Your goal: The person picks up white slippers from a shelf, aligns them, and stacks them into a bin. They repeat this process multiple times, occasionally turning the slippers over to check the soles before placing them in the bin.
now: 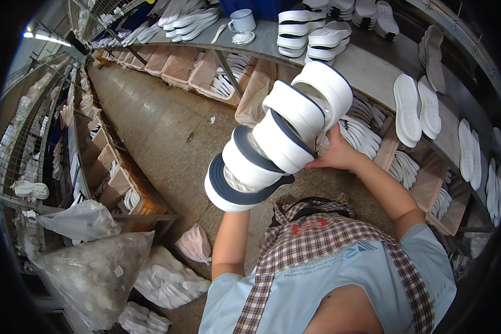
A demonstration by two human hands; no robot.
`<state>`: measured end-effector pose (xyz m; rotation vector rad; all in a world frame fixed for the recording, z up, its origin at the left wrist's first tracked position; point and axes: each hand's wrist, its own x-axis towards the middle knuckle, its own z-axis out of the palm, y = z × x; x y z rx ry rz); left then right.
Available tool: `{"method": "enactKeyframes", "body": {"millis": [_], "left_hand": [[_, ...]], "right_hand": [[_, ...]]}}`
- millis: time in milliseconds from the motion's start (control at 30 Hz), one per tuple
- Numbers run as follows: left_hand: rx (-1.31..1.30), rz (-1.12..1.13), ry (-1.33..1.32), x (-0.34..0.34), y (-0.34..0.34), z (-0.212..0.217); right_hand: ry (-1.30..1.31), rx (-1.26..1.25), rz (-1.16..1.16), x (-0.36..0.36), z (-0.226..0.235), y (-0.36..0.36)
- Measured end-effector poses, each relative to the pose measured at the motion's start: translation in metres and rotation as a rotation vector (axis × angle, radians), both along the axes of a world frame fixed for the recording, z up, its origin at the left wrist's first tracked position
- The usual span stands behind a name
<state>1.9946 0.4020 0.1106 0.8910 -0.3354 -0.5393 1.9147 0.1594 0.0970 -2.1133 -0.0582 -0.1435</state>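
Observation:
A tilted row of several white shoe soles (286,139) with dark navy inner edges is held up in front of me, over the aisle. My right hand (337,151) grips its right side, thumb and fingers pressed against the white walls. Up to the lowest sole runs my left forearm (231,239); the left hand itself is hidden behind the soles, at that end of the row, which it bears. Just beyond the row, more stacked white soles (323,42) stand on the grey bench (367,75).
A mug (242,21), a lid (243,38) and a spoon (219,33) sit on the bench. Lined crates (214,83) of soles stand beneath it. A rack (16,167) lines the left side. Filled plastic bags (94,273) lie at lower left on the floor (161,122).

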Motion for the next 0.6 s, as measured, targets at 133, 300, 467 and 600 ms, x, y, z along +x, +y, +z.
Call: {"method": "enactKeyframes", "body": {"millis": [133, 300, 467, 600], "left_hand": [[0.066, 0.005, -0.042, -0.008, 0.002, 0.003], [0.128, 0.014, -0.089, -0.016, 0.002, 0.005], [0.197, 0.041, -0.145, -0.025, -0.001, 0.009], [0.307, 0.102, -0.248, -0.041, -0.006, 0.01]], "right_hand": [[0.063, -0.039, -0.019, -0.001, 0.007, 0.0], [0.014, -0.015, 0.014, 0.002, 0.005, -0.004], [0.0, 0.012, 0.009, 0.007, -0.013, -0.011], [-0.013, 0.001, 0.051, 0.01, -0.02, -0.01]]}}
